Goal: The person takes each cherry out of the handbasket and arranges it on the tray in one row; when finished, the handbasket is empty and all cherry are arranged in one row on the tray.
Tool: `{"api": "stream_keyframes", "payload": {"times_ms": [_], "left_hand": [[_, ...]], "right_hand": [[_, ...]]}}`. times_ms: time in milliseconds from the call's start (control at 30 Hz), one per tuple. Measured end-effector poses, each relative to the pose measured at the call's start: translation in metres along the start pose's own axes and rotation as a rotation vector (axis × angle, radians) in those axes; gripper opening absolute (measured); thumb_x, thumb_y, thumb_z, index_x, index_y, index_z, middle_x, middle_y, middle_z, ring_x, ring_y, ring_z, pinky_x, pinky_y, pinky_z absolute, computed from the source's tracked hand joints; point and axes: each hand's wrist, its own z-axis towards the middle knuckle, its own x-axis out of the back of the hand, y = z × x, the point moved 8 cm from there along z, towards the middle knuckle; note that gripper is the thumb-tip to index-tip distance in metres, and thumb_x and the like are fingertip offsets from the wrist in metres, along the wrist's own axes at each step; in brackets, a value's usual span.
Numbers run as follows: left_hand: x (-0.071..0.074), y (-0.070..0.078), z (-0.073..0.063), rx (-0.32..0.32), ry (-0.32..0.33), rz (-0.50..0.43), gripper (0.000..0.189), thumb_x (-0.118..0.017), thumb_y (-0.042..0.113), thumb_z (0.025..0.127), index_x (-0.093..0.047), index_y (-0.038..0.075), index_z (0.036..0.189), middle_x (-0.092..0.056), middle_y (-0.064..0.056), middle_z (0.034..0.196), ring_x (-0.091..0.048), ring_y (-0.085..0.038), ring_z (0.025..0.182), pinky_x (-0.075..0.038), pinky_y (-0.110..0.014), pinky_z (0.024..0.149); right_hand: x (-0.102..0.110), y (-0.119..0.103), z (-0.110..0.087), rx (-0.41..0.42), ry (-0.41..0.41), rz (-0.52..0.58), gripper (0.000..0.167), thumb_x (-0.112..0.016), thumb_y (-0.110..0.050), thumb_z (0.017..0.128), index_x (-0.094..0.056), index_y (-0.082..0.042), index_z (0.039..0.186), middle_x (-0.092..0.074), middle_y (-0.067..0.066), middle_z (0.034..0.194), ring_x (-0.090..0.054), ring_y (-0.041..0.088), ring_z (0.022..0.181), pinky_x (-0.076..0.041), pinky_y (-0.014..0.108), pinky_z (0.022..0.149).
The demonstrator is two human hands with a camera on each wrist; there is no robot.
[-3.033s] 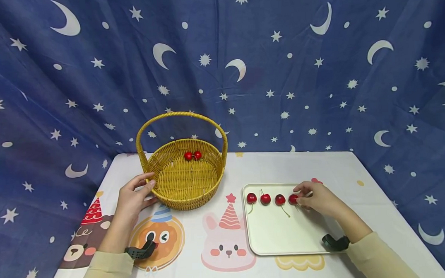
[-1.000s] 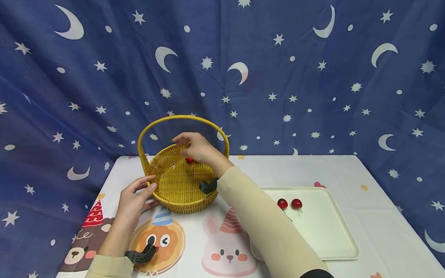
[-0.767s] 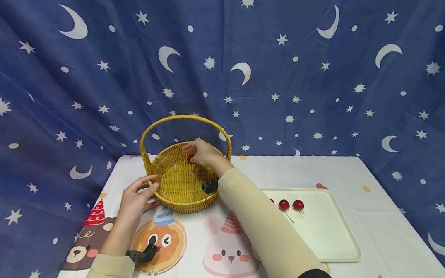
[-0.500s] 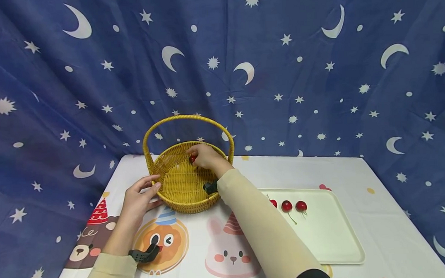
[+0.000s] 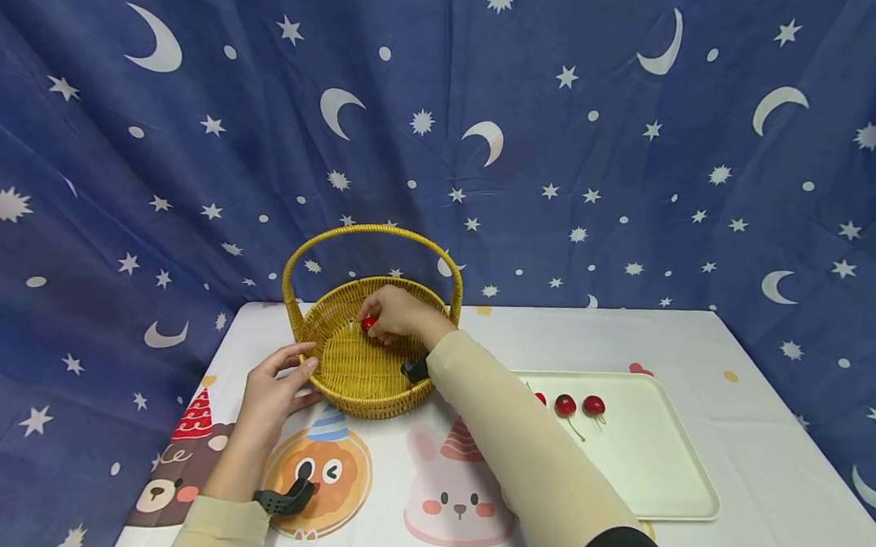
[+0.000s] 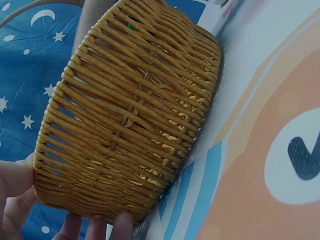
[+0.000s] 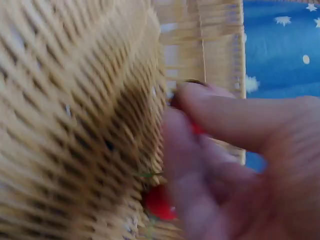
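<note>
A yellow woven basket [image 5: 369,407] with a tall arched handle stands at the back left. My left hand [image 5: 272,387] grips its left side, thumb at the rim and fingers against the outer wall [image 6: 127,115]. Inside the basket, my right hand [image 5: 399,313] pinches a red cherry [image 5: 368,324] between thumb and fingers. The right wrist view is blurred; the pinched cherry [image 7: 196,127] is mostly hidden by the fingers there. A second cherry [image 7: 160,202] lies just below them, against the wickerwork.
A cream tray [image 5: 656,476] lies to the right, partly covered by my right sleeve [image 5: 526,441]. Three cherries [image 5: 594,405] show along its back part, the leftmost half hidden. A blue curtain [image 5: 520,139] with moons and stars hangs behind the table.
My right hand has left the rightmost cherry on the tray, moved left into the basket and taken hold of a cherry there. The left hand stays on the basket; the view shifts slightly.
</note>
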Motion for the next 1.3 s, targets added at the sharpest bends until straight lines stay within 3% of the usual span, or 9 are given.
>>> {"api": "stream_keyframes", "payload": {"times_ms": [133, 200, 267, 400, 533, 700, 967, 1133, 1300], "left_hand": [[-0.001, 0.001, -0.001, 0.004, -0.002, 0.007, 0.047, -0.066, 0.025, 0.109, -0.058, 0.013, 0.154, -0.042, -0.005, 0.130, -0.068, -0.017, 0.110, -0.068, -0.038, 0.088], [-0.001, 0.001, -0.002, 0.010, -0.002, 0.007, 0.047, -0.065, 0.025, 0.110, -0.058, 0.013, 0.154, -0.042, -0.005, 0.131, -0.068, -0.017, 0.110, -0.068, -0.038, 0.088], [-0.001, 0.001, -0.002, 0.015, -0.002, 0.008, 0.046, -0.065, 0.025, 0.110, -0.058, 0.013, 0.154, -0.042, -0.006, 0.132, -0.068, -0.016, 0.108, -0.068, -0.038, 0.088], [-0.001, 0.000, -0.001, 0.020, -0.007, 0.012, 0.046, -0.065, 0.027, 0.110, -0.059, 0.014, 0.154, -0.041, -0.006, 0.134, -0.068, -0.014, 0.106, -0.068, -0.037, 0.088], [-0.001, 0.000, 0.000, 0.028, -0.007, 0.022, 0.047, -0.064, 0.027, 0.110, -0.058, 0.015, 0.155, -0.042, -0.005, 0.136, -0.067, -0.014, 0.107, -0.068, -0.037, 0.088], [-0.002, 0.000, -0.001, 0.022, -0.009, 0.032, 0.046, -0.063, 0.026, 0.110, -0.057, 0.014, 0.155, -0.042, -0.006, 0.136, -0.068, -0.013, 0.107, -0.068, -0.036, 0.088], [-0.001, 0.003, -0.006, 0.004, -0.003, 0.030, 0.047, -0.064, 0.027, 0.110, -0.057, 0.013, 0.155, -0.041, -0.006, 0.136, -0.069, -0.012, 0.106, -0.068, -0.036, 0.088], [-0.001, 0.002, -0.006, 0.004, -0.009, 0.023, 0.048, -0.064, 0.027, 0.110, -0.056, 0.012, 0.155, -0.041, -0.005, 0.134, -0.069, -0.012, 0.107, -0.068, -0.036, 0.088], [-0.002, 0.003, -0.005, 0.009, -0.009, 0.017, 0.047, -0.064, 0.026, 0.110, -0.057, 0.012, 0.155, -0.040, -0.004, 0.134, -0.069, -0.013, 0.107, -0.068, -0.035, 0.089]], "right_hand": [[0.004, -0.021, -0.005, 0.063, -0.024, 0.049, 0.028, -0.080, -0.005, 0.096, -0.078, -0.008, 0.124, -0.077, 0.007, 0.112, -0.067, 0.028, 0.074, -0.066, 0.053, 0.081], [0.006, -0.034, -0.009, 0.102, -0.033, 0.028, 0.027, -0.082, -0.010, 0.096, -0.079, -0.010, 0.123, -0.078, 0.004, 0.112, -0.068, 0.026, 0.082, -0.065, 0.054, 0.084], [0.008, -0.047, -0.015, 0.139, -0.042, 0.002, 0.028, -0.082, -0.014, 0.097, -0.079, -0.012, 0.125, -0.078, 0.001, 0.113, -0.068, 0.023, 0.090, -0.064, 0.052, 0.086], [0.011, -0.069, -0.031, 0.227, -0.049, -0.060, 0.031, -0.082, -0.019, 0.098, -0.079, -0.015, 0.129, -0.077, -0.004, 0.118, -0.069, 0.012, 0.106, -0.063, 0.036, 0.089], [0.014, -0.084, -0.054, 0.305, -0.053, -0.071, 0.030, -0.082, -0.021, 0.098, -0.078, -0.017, 0.128, -0.077, -0.006, 0.119, -0.068, 0.009, 0.111, -0.059, 0.024, 0.093], [0.020, -0.090, -0.088, 0.347, -0.051, -0.012, 0.030, -0.084, -0.016, 0.096, -0.079, -0.017, 0.125, -0.077, -0.003, 0.117, -0.071, 0.012, 0.108, -0.061, 0.023, 0.094], [0.042, -0.070, -0.141, 0.298, 0.023, 0.077, 0.030, -0.087, -0.011, 0.092, -0.080, -0.018, 0.121, -0.077, 0.000, 0.110, -0.073, 0.018, 0.088, -0.060, 0.025, 0.079], [0.064, -0.039, -0.176, 0.245, 0.111, 0.091, 0.029, -0.087, -0.011, 0.091, -0.081, -0.019, 0.118, -0.077, 0.000, 0.101, -0.067, 0.017, 0.079, -0.057, 0.027, 0.070], [0.090, 0.003, -0.214, 0.169, 0.209, 0.090, 0.034, -0.086, -0.009, 0.091, -0.078, -0.017, 0.123, -0.076, 0.006, 0.109, -0.072, 0.019, 0.084, -0.061, 0.028, 0.073]]}}
